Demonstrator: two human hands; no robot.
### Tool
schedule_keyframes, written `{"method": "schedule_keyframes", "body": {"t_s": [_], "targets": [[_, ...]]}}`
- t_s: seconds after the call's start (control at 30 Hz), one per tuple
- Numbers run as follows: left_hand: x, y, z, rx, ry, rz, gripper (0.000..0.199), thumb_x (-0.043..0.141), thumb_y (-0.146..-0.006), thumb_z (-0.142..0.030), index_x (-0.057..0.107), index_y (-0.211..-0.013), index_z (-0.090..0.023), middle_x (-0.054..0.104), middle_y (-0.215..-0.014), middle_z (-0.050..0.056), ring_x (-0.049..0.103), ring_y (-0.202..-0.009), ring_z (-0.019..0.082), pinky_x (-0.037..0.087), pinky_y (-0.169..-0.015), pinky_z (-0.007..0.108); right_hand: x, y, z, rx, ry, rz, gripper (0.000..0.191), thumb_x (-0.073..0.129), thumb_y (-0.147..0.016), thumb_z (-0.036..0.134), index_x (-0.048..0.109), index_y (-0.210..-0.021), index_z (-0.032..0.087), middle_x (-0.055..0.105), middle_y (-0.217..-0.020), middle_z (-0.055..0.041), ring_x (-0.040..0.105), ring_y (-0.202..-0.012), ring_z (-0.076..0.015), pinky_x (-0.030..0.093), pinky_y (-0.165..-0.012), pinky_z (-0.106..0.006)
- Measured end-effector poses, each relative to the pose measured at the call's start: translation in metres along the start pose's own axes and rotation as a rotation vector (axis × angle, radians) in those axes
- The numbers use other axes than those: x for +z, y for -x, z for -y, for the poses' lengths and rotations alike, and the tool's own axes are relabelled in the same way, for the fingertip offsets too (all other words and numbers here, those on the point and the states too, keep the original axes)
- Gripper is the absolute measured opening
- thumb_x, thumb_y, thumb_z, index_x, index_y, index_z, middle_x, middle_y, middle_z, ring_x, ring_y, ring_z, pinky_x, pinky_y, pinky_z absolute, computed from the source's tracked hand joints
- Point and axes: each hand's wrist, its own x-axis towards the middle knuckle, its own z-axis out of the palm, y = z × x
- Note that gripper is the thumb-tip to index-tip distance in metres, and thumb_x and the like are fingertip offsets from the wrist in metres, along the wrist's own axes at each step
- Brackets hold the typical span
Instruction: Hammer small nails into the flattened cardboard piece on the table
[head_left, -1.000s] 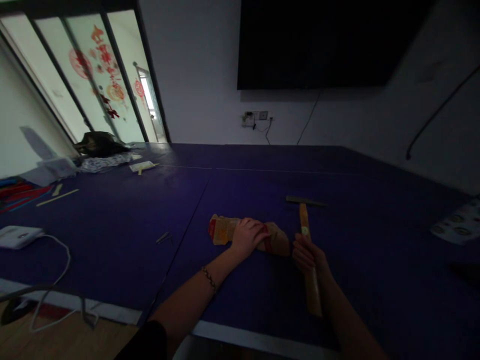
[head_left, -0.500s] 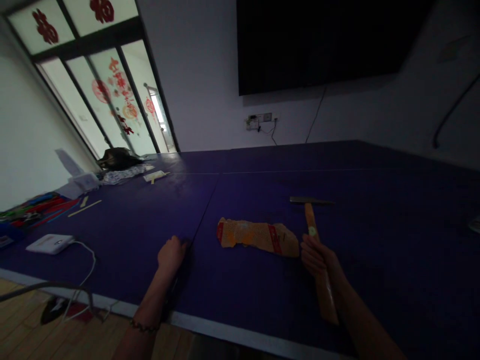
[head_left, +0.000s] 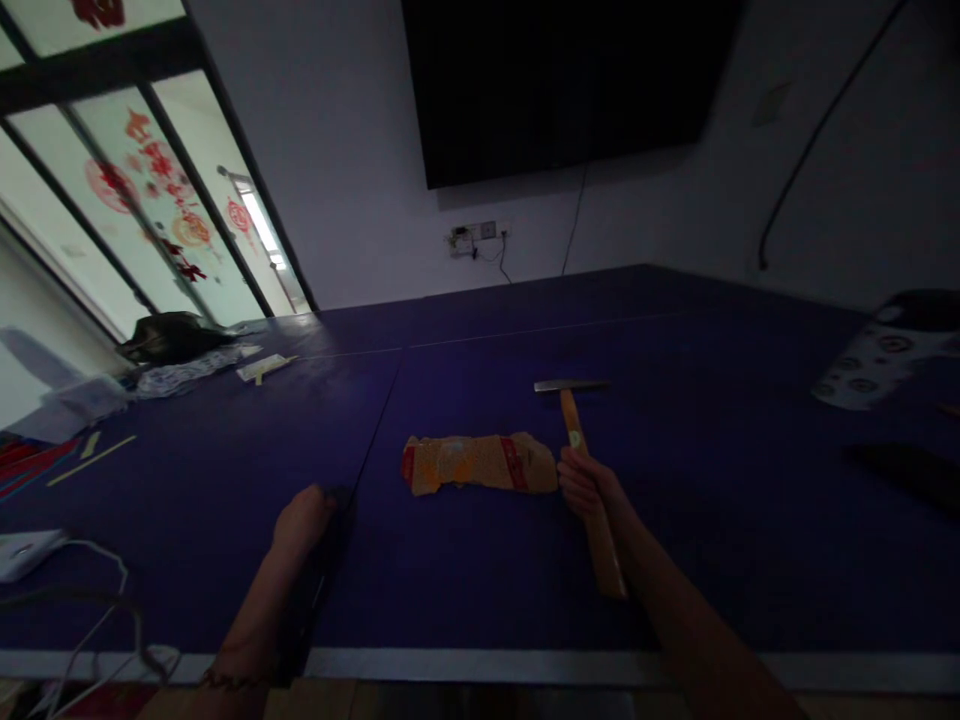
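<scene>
The fingers (head_left: 579, 478) of the right hand (head_left: 589, 487) are wrapped shut round the wooden handle of a hammer (head_left: 583, 470), gripped at about mid-length, so the butt end projects back toward the person and the metal head lies beyond the hand, low over the desk (head_left: 480, 580); whether the head rests on the surface cannot be told. That mid-handle grip keeps the tool balanced and controlled rather than set for a long swing. The hammer lies just right of a flattened, crumpled paper packet (head_left: 480, 463), orange with a red band, lying flat and unheld. The left hand (head_left: 304, 517) rests on the desk well left of the packet, fingers curled down at the seam between the panels; anything under them is hidden.
</scene>
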Motion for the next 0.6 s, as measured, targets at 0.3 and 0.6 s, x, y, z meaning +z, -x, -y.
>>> {"method": "schedule_keyframes", "body": {"t_s": [0.3,0.6], "targets": [[0.006,-0.004,-0.107,0.520,0.888,-0.056,0.014,0.041,-0.072,-0.030,0.045,-0.070,-0.017,0.061,-0.072,0.002,0.055,-0.062,0.012,0.042,-0.056,0.021,-0.005,-0.001,-0.001,0.048,0.025,-0.002,0.042,0.046,-0.078,0.040,0.022,-0.049,0.021,0.023,-0.034,0.0118,0.014,-0.022,-0.0013,0.019,-0.024,-0.011],[0.063,-0.006,-0.195,0.706,0.876,0.037,0.011,0.052,-0.068,-0.024,0.054,-0.063,-0.014,0.051,-0.054,-0.004,0.047,-0.054,0.009,0.038,-0.054,0.020,-0.005,-0.004,-0.002,0.081,0.050,-0.031,0.052,0.062,-0.061,0.048,0.018,-0.048,0.022,0.020,-0.032,0.0130,0.009,-0.023,-0.0015,0.017,-0.021,-0.014]]}}
